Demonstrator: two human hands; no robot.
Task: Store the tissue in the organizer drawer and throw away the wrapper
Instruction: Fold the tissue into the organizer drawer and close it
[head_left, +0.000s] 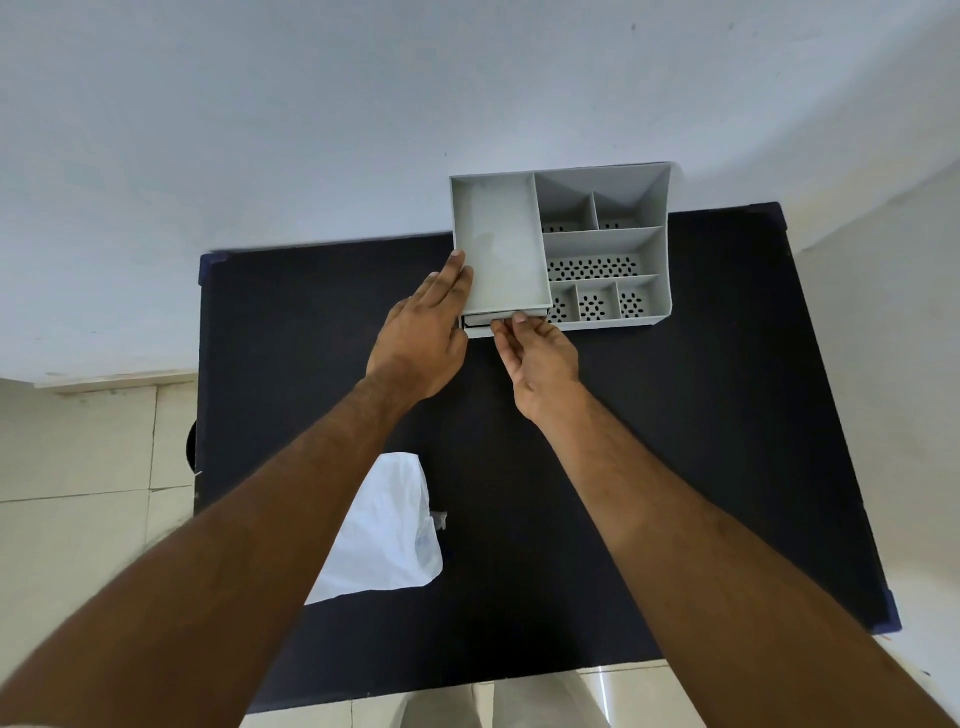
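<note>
A grey plastic organizer (608, 244) with several compartments stands at the far edge of the dark table (675, 441), against the wall. Its drawer (480, 327) at the lower left front is pulled out a little. My right hand (535, 353) pinches the drawer's front edge with thumb and fingers. My left hand (426, 332) lies flat against the organizer's left side, fingers straight. A white tissue pack in its wrapper (384, 530) lies on the table near me, partly hidden by my left forearm.
The white wall runs behind the table. Tiled floor shows to the left and right of the table. A dark round object (191, 447) peeks out at the table's left edge.
</note>
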